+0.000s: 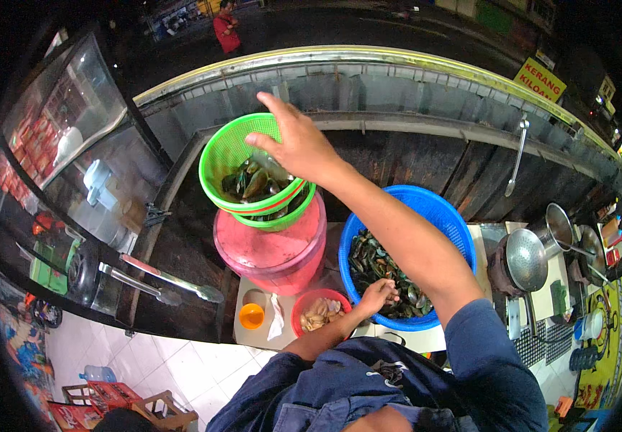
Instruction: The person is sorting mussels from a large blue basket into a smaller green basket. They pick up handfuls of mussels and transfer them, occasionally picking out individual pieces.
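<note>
My right hand [301, 141] reaches over the upper green plastic basket [212, 148], thumb and forefinger spread apart, with nothing seen in its grip. Dark green mussels [257, 181] lie inside that basket. It leans, nested, on another green basket [284, 221] that also holds mussels, and both rest on a pink lidded bucket [267, 243]. Over the near side of a big blue colander [424, 200], my left hand [378, 296] has its fingers curled above a heap of mussels [378, 264]; whether it holds one cannot be made out.
Nearby are a red bowl of clams [319, 314], an orange cup [251, 316] and tongs [170, 278]. To the right, a perforated metal strainer [527, 259] sits with its handle toward me. A ladle [517, 156] hangs on the far wall. Beyond it stands a person [227, 32].
</note>
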`<state>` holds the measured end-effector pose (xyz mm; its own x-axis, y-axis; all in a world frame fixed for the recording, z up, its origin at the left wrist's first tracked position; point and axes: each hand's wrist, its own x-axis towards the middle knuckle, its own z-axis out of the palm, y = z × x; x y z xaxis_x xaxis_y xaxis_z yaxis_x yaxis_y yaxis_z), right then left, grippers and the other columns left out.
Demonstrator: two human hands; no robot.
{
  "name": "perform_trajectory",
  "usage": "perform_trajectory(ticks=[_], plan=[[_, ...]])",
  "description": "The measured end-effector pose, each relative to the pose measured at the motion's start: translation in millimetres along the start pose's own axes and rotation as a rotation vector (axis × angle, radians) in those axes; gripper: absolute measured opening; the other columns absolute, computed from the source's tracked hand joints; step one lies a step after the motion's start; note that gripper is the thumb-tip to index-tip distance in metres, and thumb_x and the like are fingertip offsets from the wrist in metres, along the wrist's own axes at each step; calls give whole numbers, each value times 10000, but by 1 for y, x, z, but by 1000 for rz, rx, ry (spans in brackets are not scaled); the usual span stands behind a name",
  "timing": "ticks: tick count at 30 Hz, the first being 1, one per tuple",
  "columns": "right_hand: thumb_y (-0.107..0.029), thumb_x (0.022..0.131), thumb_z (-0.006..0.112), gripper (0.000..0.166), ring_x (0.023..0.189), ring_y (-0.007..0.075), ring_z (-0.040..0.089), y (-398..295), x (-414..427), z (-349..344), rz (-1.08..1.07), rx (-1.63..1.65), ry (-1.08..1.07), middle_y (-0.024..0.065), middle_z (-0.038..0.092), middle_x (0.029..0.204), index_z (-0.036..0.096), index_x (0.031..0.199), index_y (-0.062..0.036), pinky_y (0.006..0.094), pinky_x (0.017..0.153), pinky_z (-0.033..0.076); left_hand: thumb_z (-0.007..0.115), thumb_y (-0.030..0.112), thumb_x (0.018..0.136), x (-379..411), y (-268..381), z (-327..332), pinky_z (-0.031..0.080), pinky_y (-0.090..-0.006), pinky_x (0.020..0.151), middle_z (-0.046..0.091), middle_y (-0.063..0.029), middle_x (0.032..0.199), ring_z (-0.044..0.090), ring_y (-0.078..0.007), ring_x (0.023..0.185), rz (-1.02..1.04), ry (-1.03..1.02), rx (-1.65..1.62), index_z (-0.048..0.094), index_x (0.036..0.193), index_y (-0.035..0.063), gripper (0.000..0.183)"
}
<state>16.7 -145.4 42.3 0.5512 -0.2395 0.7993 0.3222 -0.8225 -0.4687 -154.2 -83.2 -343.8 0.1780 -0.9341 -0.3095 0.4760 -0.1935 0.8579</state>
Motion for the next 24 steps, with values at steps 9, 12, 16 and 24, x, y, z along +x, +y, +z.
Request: perform_trajectory(ticks=[9, 12, 16, 24], plan=[[-282, 956, 511, 265, 889, 141, 620, 155, -210, -119, 1012, 426, -120, 39, 640, 1027, 575, 1140, -104, 290, 743, 481, 487, 30, 882, 7, -35, -25, 518, -325, 717, 660, -92, 928, 657, -207, 783, 446, -9, 396, 589, 1069, 23, 213], [-261, 924, 533, 226, 807, 121, 614, 195, -353, -177, 1365, 230, 204, 24, 651, 949, 602, 1081, -114, 274, 661, 476, 575, 83, 857, -14, 24, -15, 506, -387, 752, 643, -197, 907, 638, -348, 846, 462, 204, 820, 602, 1064, 3, 224], [-252, 925, 530, 174, 722, 104, 592, 186, -467, -223, 1584, 164, 433, 8, 636, 858, 609, 998, -114, 284, 598, 475, 559, 70, 830, -14, 26, -13, 455, -434, 880, 587, -228, 1047, 560, -388, 985, 606, 149, 1074, 561, 1115, -28, 301], [-150, 926, 502, 137, 640, 108, 560, 213, -482, -194, 1475, 101, 321, 9, 601, 762, 586, 988, -62, 259, 533, 437, 585, 124, 806, -13, 17, -10, 458, -442, 886, 571, -246, 1056, 554, -397, 993, 408, -14, 1235, 522, 1173, -34, 405]])
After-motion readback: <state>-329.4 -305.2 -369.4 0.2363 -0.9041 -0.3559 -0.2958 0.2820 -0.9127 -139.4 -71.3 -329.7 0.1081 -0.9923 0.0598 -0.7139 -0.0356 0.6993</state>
